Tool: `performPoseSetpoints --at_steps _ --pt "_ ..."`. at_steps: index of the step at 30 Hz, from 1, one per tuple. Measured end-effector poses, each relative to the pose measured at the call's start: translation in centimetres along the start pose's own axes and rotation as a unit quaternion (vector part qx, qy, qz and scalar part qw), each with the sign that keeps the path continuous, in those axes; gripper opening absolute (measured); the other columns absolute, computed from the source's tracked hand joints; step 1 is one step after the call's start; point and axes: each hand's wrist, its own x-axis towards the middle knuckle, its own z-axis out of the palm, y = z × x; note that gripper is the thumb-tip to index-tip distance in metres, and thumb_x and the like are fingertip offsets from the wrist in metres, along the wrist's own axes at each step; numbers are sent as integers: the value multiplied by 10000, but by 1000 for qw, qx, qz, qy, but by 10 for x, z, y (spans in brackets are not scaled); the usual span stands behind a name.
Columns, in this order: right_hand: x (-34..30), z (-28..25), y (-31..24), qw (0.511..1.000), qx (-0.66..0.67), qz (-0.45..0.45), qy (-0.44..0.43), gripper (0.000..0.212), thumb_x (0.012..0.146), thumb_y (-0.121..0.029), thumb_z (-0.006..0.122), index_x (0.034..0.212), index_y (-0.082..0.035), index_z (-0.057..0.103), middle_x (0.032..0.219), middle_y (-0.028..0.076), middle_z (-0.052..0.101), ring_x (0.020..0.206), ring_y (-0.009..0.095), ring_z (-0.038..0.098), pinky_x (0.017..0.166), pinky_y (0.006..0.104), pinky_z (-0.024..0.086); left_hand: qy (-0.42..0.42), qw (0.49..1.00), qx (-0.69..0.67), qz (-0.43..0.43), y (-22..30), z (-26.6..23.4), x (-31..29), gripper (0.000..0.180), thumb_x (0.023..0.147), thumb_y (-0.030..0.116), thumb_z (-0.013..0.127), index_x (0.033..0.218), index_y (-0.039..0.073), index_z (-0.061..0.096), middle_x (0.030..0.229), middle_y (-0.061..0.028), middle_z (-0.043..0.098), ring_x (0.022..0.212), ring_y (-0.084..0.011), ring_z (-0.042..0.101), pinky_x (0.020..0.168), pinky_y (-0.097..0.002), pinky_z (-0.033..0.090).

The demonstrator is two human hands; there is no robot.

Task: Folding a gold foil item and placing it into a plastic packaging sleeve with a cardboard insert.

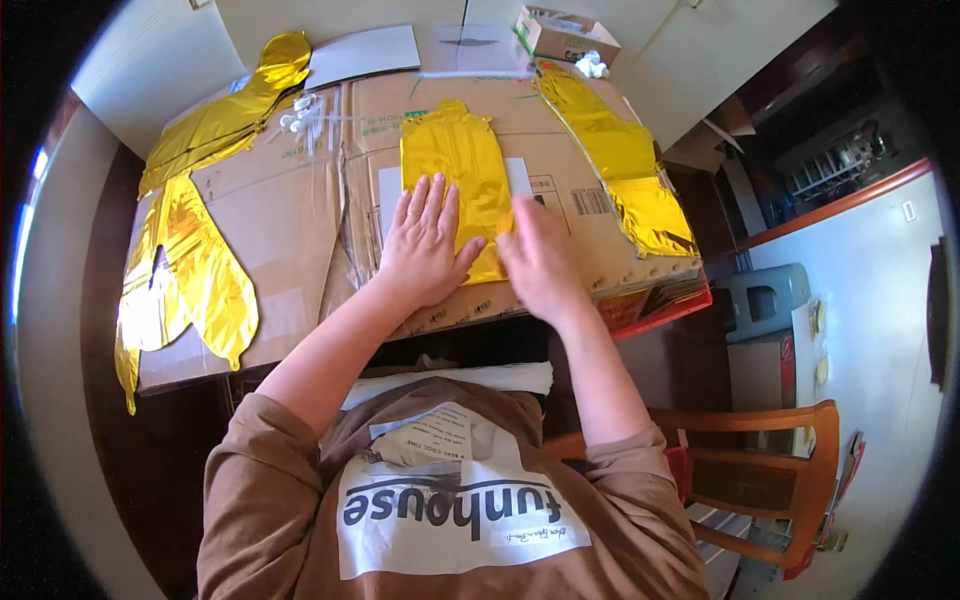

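- Centre of the frame, and here's the gold foil, lying flat and lengthwise over a white sheet on the cardboard tabletop.
- The left hand is spread out, palm down, fingers straight, gripping nothing; it presses on the foil's lower left, likely to keep that slippery skin flat and in place.
- And the right hand! Fingers curled in, knuckles up, right at the foil's right edge; it's blurred, so I can't tell whether it pinches that edge or just rubs along it.
- The sheet peeks out on both sides, perhaps a backing for the foil.
- More foil at the flanks: one long piece upper left, a forked one below it, another at right, probably parked there to leave the middle free.
- Containers now: a small box at the top, contents too small to tell, a white bundle by its near corner.
- Under the tabletop's right edge, a red tray holds flat, stacked items, too dark to name.
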Motion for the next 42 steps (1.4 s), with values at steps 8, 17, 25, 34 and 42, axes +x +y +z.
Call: performPoseSetpoints --at_steps 8,17,25,34,42 --pt "65 -57 18 939 90 276 -182 346 879 -253 788 1054 25 680 823 78 694 671 147 665 579 271 531 -18 999 -21 -17 4 -2 0 805 1016 539 437 1537 -65 324 1612 -284 295 1531 -420 216 1251 -521 140" --pt "86 -45 37 931 107 256 -235 203 897 -212 751 865 -32 663 659 11 597 524 100 505 483 274 386 15 1000 -14 -4 5 3 -3 791 1008 525 472 1538 -46 336 1609 -274 306 1521 -418 245 1244 -534 154" --pt "118 -41 103 974 0 227 -17 221 774 -199 630 744 4 713 797 240 725 781 380 727 750 425 562 16 1000 -6 4 11 0 0 774 1007 524 472 1527 -39 361 1598 -264 336 1512 -412 267 1241 -532 162" --pt "56 -192 79 948 61 133 283 273 990 -201 648 1164 9 640 990 129 735 850 186 704 722 320 544 -13 1000 -20 -14 7 -1 -1 768 1008 517 474 1528 -36 357 1600 -256 335 1517 -391 265 1246 -518 161" --pt "-83 -217 61 902 231 318 -179 69 884 -155 709 911 -106 669 690 -66 586 528 16 473 437 190 328 -22 999 -38 -29 7 -2 0 752 1018 504 458 1546 -18 340 1612 -231 332 1526 -377 253 1249 -504 159"
